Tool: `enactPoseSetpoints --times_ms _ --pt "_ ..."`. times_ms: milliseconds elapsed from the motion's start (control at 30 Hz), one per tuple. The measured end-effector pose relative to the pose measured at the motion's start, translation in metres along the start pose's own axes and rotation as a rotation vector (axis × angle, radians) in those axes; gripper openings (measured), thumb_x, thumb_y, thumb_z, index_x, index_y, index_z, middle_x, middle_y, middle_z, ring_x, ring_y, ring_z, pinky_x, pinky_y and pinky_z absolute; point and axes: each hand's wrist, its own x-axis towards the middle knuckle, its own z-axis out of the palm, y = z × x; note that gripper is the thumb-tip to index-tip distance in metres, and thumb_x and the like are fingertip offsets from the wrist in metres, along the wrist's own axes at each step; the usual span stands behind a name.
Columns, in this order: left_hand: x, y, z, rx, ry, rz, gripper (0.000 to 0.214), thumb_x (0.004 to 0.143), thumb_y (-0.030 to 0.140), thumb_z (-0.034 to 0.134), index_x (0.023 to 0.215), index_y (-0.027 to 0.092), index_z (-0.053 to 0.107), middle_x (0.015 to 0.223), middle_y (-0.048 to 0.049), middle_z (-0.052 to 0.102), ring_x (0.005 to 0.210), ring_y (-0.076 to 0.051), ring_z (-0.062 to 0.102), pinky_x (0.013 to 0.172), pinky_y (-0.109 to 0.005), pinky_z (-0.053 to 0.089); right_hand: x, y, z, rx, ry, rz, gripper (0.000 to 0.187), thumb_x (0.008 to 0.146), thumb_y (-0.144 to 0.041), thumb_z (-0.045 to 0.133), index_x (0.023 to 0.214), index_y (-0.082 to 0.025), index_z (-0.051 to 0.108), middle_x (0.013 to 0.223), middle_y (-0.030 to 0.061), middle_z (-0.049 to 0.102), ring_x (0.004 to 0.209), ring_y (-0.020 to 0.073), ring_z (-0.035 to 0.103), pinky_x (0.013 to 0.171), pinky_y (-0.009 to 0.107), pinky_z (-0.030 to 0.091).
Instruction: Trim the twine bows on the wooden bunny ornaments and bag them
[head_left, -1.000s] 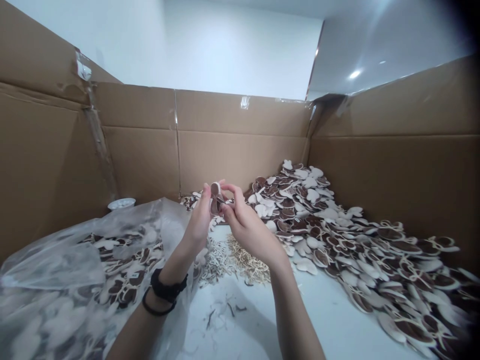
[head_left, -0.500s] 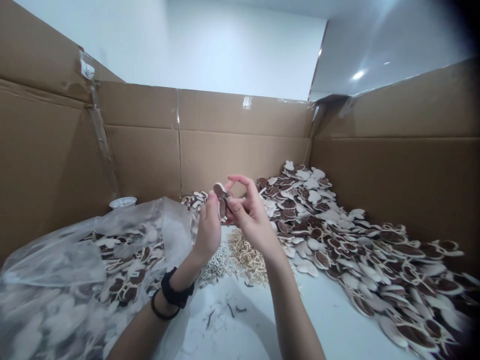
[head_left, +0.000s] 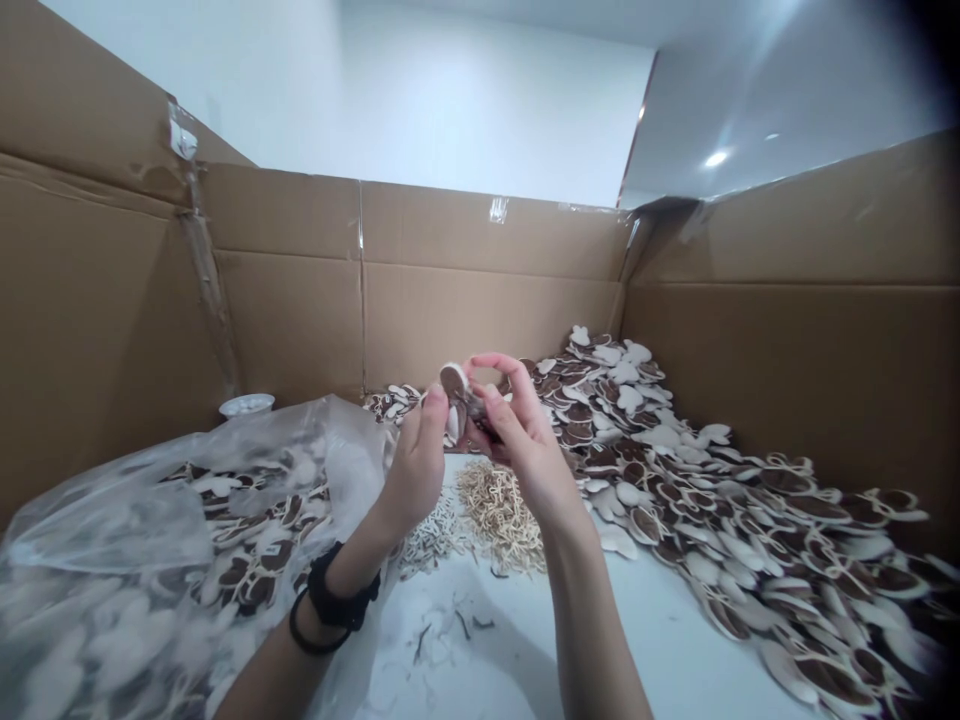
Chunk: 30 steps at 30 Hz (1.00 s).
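Raised over the middle of the table, a small brown fabric piece with a white fuzzy edge (head_left: 454,382) is gripped between both my hands. The thumb of my left hand (head_left: 420,455) presses on its left side, with the fingers behind it. My right hand (head_left: 531,445) pinches its right part between thumb and fingers, the index finger arched above. That part looks twisted or folded, and the fingers hide much of it. Below the hands lie a heap of cream looped cords (head_left: 501,515) and a smaller heap of pale grey bits (head_left: 435,530).
A big pile of brown-and-white fabric pieces (head_left: 660,480) runs along the right. A clear plastic bag (head_left: 135,540) with similar pieces is at left, a white tub (head_left: 246,405) behind it. Dark scraps (head_left: 461,625) lie on the white tabletop (head_left: 480,680). Cardboard walls (head_left: 480,235) surround the table.
Both hands have shifted slightly to the right with the fabric piece. My right hand has turned and drawn its part of the piece rightward; the piece now looks more twisted.
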Motion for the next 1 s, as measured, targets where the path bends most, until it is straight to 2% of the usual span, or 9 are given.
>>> enactPoseSetpoints --times_ms 100,233,467,600,700,800,867,933,1000 --pt "-0.002 0.004 -0.001 0.112 0.031 0.061 0.045 0.098 0.046 0.027 0.119 0.024 0.060 0.104 -0.0055 0.066 0.102 -0.019 0.057 0.086 -0.031 0.045 -0.001 0.001 0.000 -0.038 -0.010 -0.038 0.030 0.093 -0.039 0.051 0.117 -0.025 0.039 0.059 -0.0077 0.040 0.052 0.0100 0.038 0.047 0.024 0.027" --pt "-0.003 0.005 -0.002 0.130 0.066 0.082 0.046 0.098 0.045 0.025 0.127 0.027 0.056 0.118 -0.0039 0.062 0.120 -0.020 0.049 0.101 -0.034 0.037 -0.001 0.006 0.005 -0.016 -0.011 -0.055 0.032 0.092 -0.041 0.051 0.115 -0.026 0.036 0.063 -0.0066 0.044 0.057 0.0118 0.044 0.054 0.026 0.033" --pt "-0.002 0.004 -0.002 0.123 0.057 0.083 0.045 0.098 0.044 0.026 0.128 0.026 0.055 0.123 -0.0040 0.061 0.122 -0.020 0.047 0.106 -0.036 0.034 0.002 0.008 0.005 -0.021 0.007 -0.050 0.034 0.088 -0.043 0.058 0.111 -0.026 0.038 0.054 -0.0105 0.029 0.047 0.0107 0.033 0.046 0.025 0.024" --pt "-0.002 0.003 -0.003 0.064 0.027 0.110 0.045 0.098 0.043 0.027 0.125 0.023 0.058 0.125 -0.0058 0.060 0.125 -0.021 0.045 0.111 -0.037 0.026 0.002 0.010 0.007 0.006 0.001 -0.050 0.034 0.088 -0.041 0.060 0.109 -0.025 0.039 0.054 -0.0103 0.033 0.047 0.0097 0.031 0.046 0.025 0.022" --pt "0.000 0.004 -0.007 -0.012 -0.011 0.085 0.047 0.099 0.043 0.025 0.129 0.023 0.054 0.124 -0.0057 0.060 0.125 -0.021 0.045 0.112 -0.038 0.025 0.002 0.011 0.009 0.016 0.021 -0.083 0.031 0.089 -0.042 0.056 0.109 -0.026 0.039 0.058 -0.0080 0.040 0.047 0.0095 0.030 0.046 0.025 0.023" --pt "0.001 0.006 -0.011 -0.009 0.022 0.101 0.048 0.098 0.045 0.023 0.131 0.026 0.052 0.129 -0.0034 0.057 0.126 -0.021 0.044 0.111 -0.038 0.026 0.002 0.011 0.011 0.029 0.077 -0.116 0.032 0.089 -0.049 0.051 0.112 -0.028 0.042 0.058 -0.0071 0.036 0.047 0.0104 0.029 0.045 0.026 0.025" --pt "0.001 0.008 -0.013 0.005 0.046 0.122 0.048 0.098 0.046 0.023 0.133 0.028 0.050 0.134 -0.0026 0.053 0.128 -0.021 0.042 0.111 -0.037 0.026 0.002 0.012 0.010 0.012 0.129 -0.112 0.036 0.086 -0.051 0.055 0.113 -0.028 0.046 0.057 -0.0074 0.032 0.046 0.0107 0.028 0.044 0.026 0.025" --pt "0.000 0.009 -0.014 0.018 0.043 0.147 0.047 0.098 0.047 0.023 0.136 0.030 0.046 0.139 -0.0017 0.048 0.129 -0.021 0.041 0.110 -0.037 0.027 0.004 0.014 0.009 -0.023 0.156 -0.081 0.033 0.082 -0.048 0.062 0.106 -0.027 0.052 0.056 -0.0073 0.031 0.046 0.0100 0.027 0.044 0.025 0.025" --pt "0.000 0.009 -0.015 0.080 0.022 0.181 0.046 0.098 0.045 0.022 0.136 0.032 0.045 0.142 -0.0010 0.044 0.129 -0.020 0.039 0.109 -0.036 0.028 0.006 0.017 0.008 -0.048 0.124 -0.040 0.024 0.081 -0.045 0.065 0.088 -0.024 0.058 0.055 -0.0067 0.033 0.046 0.0090 0.026 0.043 0.024 0.025"
